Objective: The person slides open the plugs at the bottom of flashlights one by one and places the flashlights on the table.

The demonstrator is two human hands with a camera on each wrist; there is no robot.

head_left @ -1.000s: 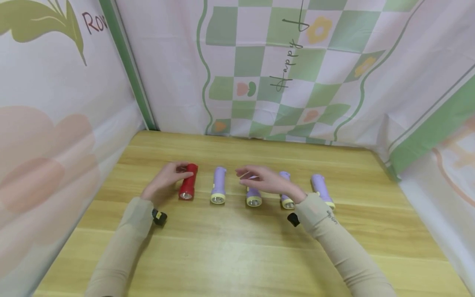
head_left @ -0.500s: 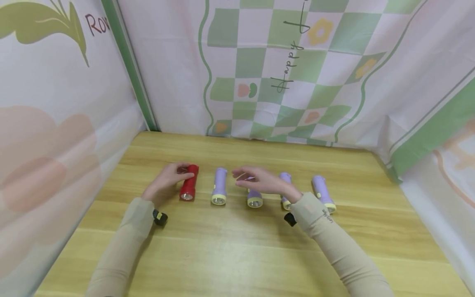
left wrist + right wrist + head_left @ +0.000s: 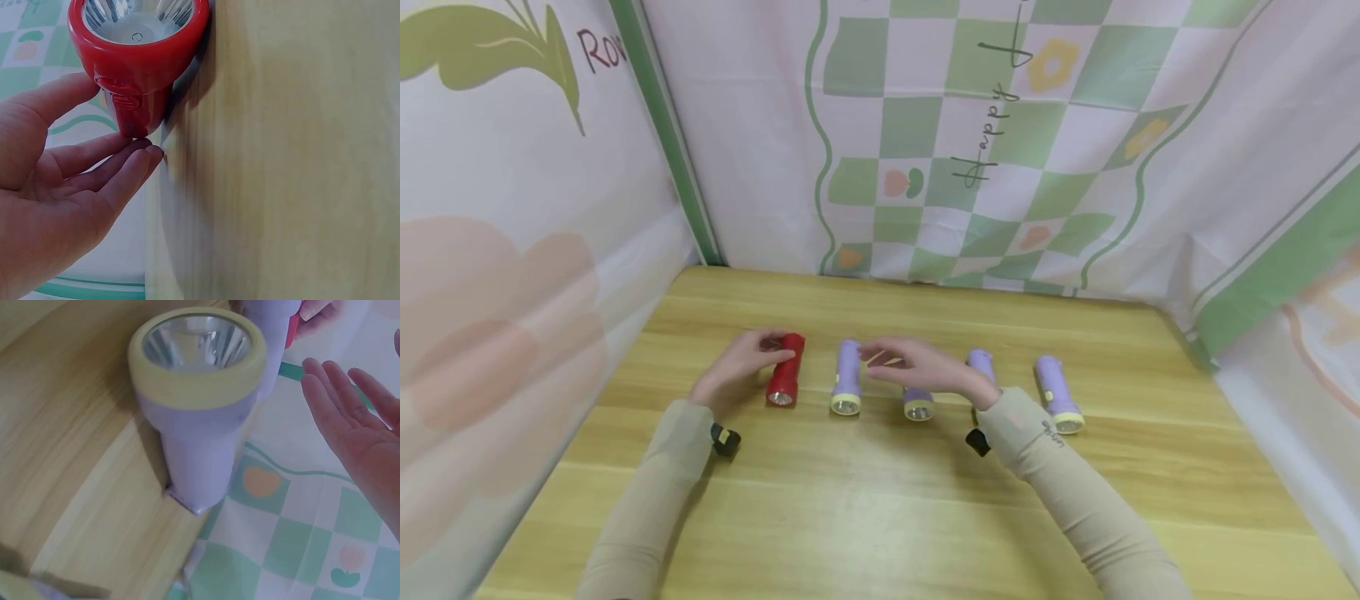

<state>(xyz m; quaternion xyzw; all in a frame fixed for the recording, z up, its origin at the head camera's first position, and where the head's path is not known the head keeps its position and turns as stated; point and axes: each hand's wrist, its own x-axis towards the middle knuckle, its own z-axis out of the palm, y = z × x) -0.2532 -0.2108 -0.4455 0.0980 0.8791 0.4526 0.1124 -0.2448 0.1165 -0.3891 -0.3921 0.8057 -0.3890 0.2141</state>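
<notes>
A red flashlight [image 3: 784, 383] lies on the wooden table, its lens toward me. My left hand [image 3: 736, 363] holds it lightly from the left side. In the left wrist view the thumb reaches the red body [image 3: 140, 94], with the fingertips by its tail end. My right hand [image 3: 917, 365] is apart from the flashlights, with fingers loosely extended to the left. Its fingertips come close to the tail of the nearest purple flashlight [image 3: 847, 371]. Below the palm lies another purple flashlight [image 3: 918, 405], partly covered; the right wrist view shows its yellow-rimmed head [image 3: 197, 394].
Farther right lie two more purple flashlights, one partly behind the right forearm [image 3: 982, 362] and one by the sleeve [image 3: 1057, 392]. White curtains with a green check pattern [image 3: 910, 125] enclose the table [image 3: 842, 508] at the back and sides.
My right hand has moved left, from over the middle purple flashlight toward the one beside the red flashlight. The left hand stays at the red flashlight; the flashlights keep their places.
</notes>
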